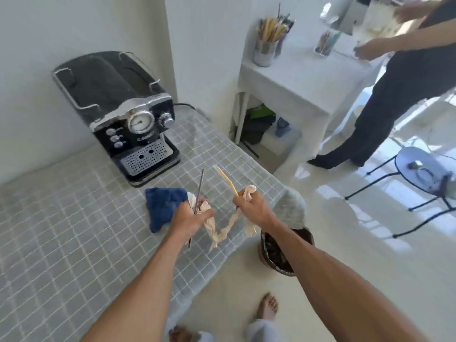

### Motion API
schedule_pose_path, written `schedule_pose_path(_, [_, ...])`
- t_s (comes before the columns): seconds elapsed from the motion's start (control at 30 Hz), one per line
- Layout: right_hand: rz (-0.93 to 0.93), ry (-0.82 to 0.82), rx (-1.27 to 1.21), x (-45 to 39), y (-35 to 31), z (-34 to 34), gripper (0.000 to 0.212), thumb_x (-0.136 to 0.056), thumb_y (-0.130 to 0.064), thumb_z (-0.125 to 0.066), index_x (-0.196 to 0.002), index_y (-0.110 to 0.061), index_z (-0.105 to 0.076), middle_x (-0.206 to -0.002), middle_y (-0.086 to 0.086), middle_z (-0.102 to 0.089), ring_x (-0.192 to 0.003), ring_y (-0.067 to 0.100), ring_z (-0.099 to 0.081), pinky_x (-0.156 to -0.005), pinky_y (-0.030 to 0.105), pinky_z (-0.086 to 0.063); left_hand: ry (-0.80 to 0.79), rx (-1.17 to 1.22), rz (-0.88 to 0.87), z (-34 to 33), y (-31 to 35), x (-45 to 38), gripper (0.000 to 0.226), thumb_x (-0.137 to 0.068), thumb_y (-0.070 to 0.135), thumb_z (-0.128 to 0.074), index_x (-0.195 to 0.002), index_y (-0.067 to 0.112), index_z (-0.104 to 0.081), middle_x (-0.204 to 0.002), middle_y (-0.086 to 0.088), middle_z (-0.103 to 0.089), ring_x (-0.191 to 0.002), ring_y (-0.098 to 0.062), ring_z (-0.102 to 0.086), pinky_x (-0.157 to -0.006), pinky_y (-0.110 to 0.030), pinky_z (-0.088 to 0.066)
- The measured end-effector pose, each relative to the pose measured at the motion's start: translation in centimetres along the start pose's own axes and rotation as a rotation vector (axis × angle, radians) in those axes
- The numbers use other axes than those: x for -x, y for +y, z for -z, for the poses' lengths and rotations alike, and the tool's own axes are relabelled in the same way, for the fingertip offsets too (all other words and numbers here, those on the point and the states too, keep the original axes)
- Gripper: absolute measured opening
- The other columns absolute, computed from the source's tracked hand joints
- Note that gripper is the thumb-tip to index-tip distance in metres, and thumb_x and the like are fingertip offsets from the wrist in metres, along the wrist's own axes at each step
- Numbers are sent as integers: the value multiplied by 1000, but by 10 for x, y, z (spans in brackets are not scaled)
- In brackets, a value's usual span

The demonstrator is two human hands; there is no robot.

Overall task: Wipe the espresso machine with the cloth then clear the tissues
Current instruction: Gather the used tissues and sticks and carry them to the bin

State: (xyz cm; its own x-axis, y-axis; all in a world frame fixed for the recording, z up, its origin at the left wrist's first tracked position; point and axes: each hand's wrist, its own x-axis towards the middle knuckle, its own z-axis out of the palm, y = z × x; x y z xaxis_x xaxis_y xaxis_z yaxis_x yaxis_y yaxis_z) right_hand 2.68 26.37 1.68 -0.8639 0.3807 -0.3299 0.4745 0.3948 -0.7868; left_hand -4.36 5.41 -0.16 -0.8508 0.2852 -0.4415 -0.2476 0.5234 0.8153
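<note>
The black and chrome espresso machine (128,119) stands at the back of the checked table. A crumpled blue cloth (161,206) lies on the table in front of it, just left of my left hand. My left hand (191,217) grips a metal straw (199,188) together with pale crumpled tissues (209,224). My right hand (253,206) grips a yellow straw (228,181) and more tissue (248,191). A twisted strand of tissue (228,228) hangs between the two hands above the table's right edge.
A dark-lined waste bin (283,253) stands on the floor below my right forearm, with its grey lid (291,211) beside it. Another person (394,95) stands at a white counter (296,80) to the right. A metal chair (424,174) is farther right. My bare feet show below.
</note>
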Motion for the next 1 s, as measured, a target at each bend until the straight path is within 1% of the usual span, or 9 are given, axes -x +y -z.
schedule_pose_path(0.13, [-112, 86, -58, 4, 67, 72, 18, -90, -36, -63, -79, -23, -70, -78, -4, -73, -66, -4, -63, -67, 24, -49, -93, -51, -14, -93, 30, -4, 31, -78, 42, -87, -96, 23, -72, -82, 4, -75, -78, -16, -71, -65, -28, -49])
schedule_pose_path(0.3, [-205, 209, -171, 7, 147, 150, 26, -87, -49, -61, -79, -25, -67, -67, -17, -67, -61, -7, -60, -59, 8, -46, -187, -72, 1, -213, 58, -8, 18, -78, 39, -87, -88, 33, -73, -69, 16, -73, -68, -7, -69, -59, -23, -46])
schedule_pose_path(0.47, [-425, 275, -257, -13, 250, 195, 20, -89, -39, -67, -82, -20, -71, -76, -3, -71, -74, 14, -68, -70, 31, -54, -281, -132, 58, -321, 52, -26, 18, -80, 38, -84, -93, 31, -73, -71, 16, -72, -66, 0, -66, -58, -17, -43])
schedule_pose_path(0.6, [-529, 286, -302, -34, 319, 195, 23, -90, -34, -64, -79, -14, -67, -74, -1, -66, -72, 18, -63, -70, 38, -53, -308, -175, 87, -385, 28, -50, 17, -72, 44, -80, -86, 37, -72, -71, 13, -72, -70, -7, -69, -61, -18, -47])
schedule_pose_path(0.7, [-594, 256, -319, -48, 363, 180, 25, -89, -32, -63, -77, -10, -61, -68, -5, -60, -65, 15, -56, -62, 33, -47, -317, -225, 128, -422, -2, -71, 26, -71, 52, -80, -92, 42, -68, -79, 12, -71, -73, -7, -67, -60, -16, -46])
schedule_pose_path(0.77, [-620, 238, -317, -57, 387, 168, 24, -90, -30, -64, -80, -8, -64, -67, -6, -61, -62, 11, -55, -57, 26, -46, -297, -203, 176, -441, -24, -84, 44, -69, 56, -79, -108, 43, -64, -96, 15, -73, -85, -9, -70, -76, -29, -58])
schedule_pose_path(0.87, [-619, 207, -307, -70, 418, 150, 4, -89, -27, -67, -90, -24, -70, -75, -10, -68, -64, 5, -61, -60, 20, -49, -288, -155, 246, -464, -53, -105, 68, -60, 65, -80, -119, 44, -55, -113, 16, -71, -96, -14, -73, -78, -44, -64])
schedule_pose_path(0.93, [-629, 192, -302, -80, 436, 136, 11, -86, -27, -69, -91, -36, -67, -83, -7, -71, -70, 6, -66, -66, 26, -57, -280, -162, 258, -475, -69, -119, 70, -58, 68, -81, -118, 47, -52, -120, 13, -67, -102, -15, -70, -82, -40, -62])
schedule_pose_path(1.0, [-638, 160, -279, -90, 454, 122, 19, -88, -28, -69, -105, -37, -67, -100, -3, -73, -74, 0, -67, -64, 16, -55, -265, -194, 261, -486, -87, -132, 65, -63, 70, -80, -117, 50, -50, -119, 18, -66, -103, -11, -69, -81, -28, -53])
